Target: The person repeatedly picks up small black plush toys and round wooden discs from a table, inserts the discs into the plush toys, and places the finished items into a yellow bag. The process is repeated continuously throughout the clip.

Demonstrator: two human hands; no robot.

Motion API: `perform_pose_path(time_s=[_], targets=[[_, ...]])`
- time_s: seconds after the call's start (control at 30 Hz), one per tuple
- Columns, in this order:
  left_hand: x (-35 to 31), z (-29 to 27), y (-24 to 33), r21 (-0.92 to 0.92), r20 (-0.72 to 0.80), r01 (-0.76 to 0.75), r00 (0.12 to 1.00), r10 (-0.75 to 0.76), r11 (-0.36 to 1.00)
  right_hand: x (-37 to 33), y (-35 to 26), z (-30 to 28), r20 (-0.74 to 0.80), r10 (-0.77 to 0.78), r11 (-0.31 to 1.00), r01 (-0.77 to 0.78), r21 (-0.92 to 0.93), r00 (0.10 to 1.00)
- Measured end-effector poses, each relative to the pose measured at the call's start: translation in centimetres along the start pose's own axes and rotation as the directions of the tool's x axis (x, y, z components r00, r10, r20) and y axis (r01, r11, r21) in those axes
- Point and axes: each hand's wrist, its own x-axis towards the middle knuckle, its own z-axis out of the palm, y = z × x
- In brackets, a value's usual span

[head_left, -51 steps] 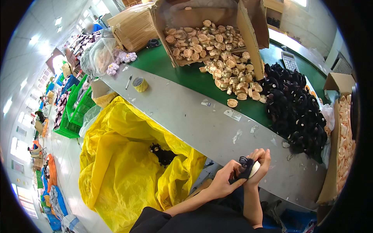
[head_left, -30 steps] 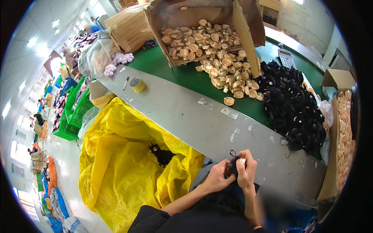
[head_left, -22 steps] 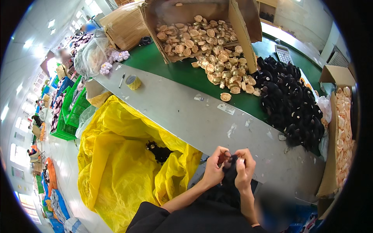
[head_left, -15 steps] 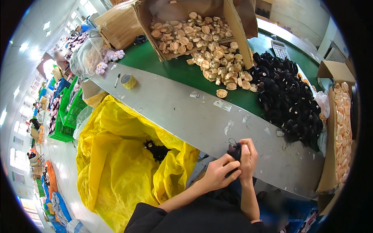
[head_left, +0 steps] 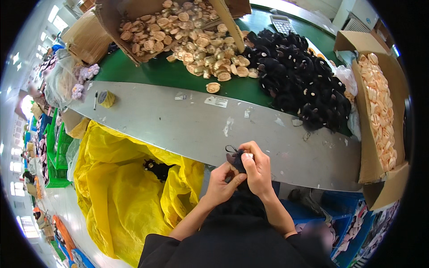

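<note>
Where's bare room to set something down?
Mostly bare: the metal counter between the tape and the left hand; also the green tabletop below the cardboard box. Crowded: around the tan shells and black fuzzy pile.

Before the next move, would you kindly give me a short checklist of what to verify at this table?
1. Small black plush piece held: ok, left fingers and right fingers are both on it.
2. Thin black loop uncovered: ok, it sticks out above the fingers.
3. Covered side of the held piece sound: cannot tell, the hands hide it.
4. Yellow plastic bag open: ok, a black plush item shows inside.
5. Metal tabletop free of scraps: not ok, pale scraps lie on it.
6. Tan cup-shaped pieces all inside their cardboard box: not ok, many lie outside.
</note>
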Motion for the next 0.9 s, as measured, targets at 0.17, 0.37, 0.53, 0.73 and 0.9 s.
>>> perform_pose_path(time_s=[0.17, 0.37, 0.53, 0.73, 0.9], targets=[[0.2, 0.2, 0.8, 0.145, -0.047, -0.056, 0.997, 0.063, 0.988, 0.2, -0.4, -0.7, 0.062, 0.017, 0.999, -0.019, 0.031, 0.998], [0.3, 0.4, 2.5, 0.283, -0.047, -0.058, 0.996, 0.075, 0.957, -0.1, 0.0, -0.8, 0.071, -0.066, 0.998, 0.067, -0.013, 0.995], [0.6, 0.3, 1.5, 0.277, -0.126, 0.020, 0.992, 0.016, 0.961, -0.2, -0.3, -0.5, 0.108, -0.099, 0.984, 0.113, -0.139, 0.989], [1.4, 0.1, 1.1, 0.146, -0.197, 0.069, 0.980, -0.040, 0.987, -0.3, 0.8, -0.6, 0.127, -0.152, 0.968, 0.174, -0.183, 0.980], [1.2, -0.5, 0.3, -0.003, -0.170, 0.092, 0.981, -0.091, 0.996, -0.6, 0.8, -0.8, 0.157, -0.154, 0.963, 0.183, -0.196, 0.976]])
